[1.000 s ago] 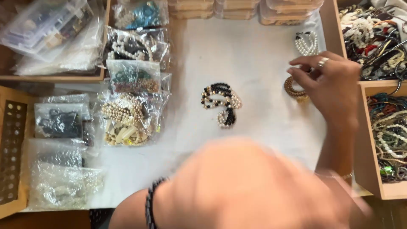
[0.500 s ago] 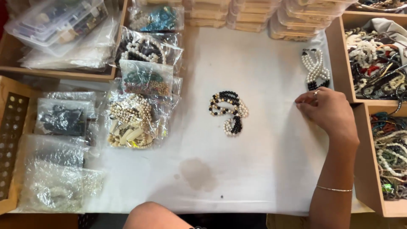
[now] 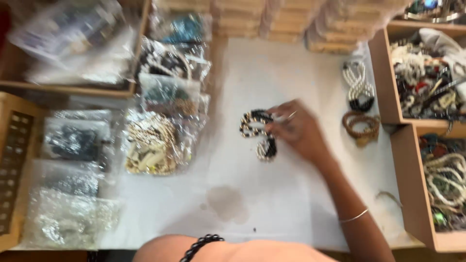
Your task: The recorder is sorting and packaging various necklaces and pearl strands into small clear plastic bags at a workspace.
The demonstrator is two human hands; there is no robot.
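Observation:
A small bundle of black and white bead jewellery (image 3: 253, 121) lies in the middle of the white table cover (image 3: 252, 73). My right hand (image 3: 298, 131) reaches in from the right, its fingertips drawn together on the bundle's right edge. It wears a ring, and a thin silver bangle (image 3: 354, 217) circles the wrist. Of my left arm only the wrist shows, with a black bead bracelet (image 3: 201, 242), at the bottom edge; the hand itself is out of frame. The picture is blurred by motion.
A brown bracelet (image 3: 361, 126) and a white pearl bundle (image 3: 359, 87) lie right of the hand. Wooden trays (image 3: 383, 77) full of jewellery line the right side. Clear bags of beads (image 3: 150, 143) crowd the left. Flat boxes (image 3: 291, 19) are stacked at the back. A stain (image 3: 225, 204) marks the cover.
My right hand left the brown bracelet at the right and moved left to the black and white bead bundle. My left arm dropped out of the foreground.

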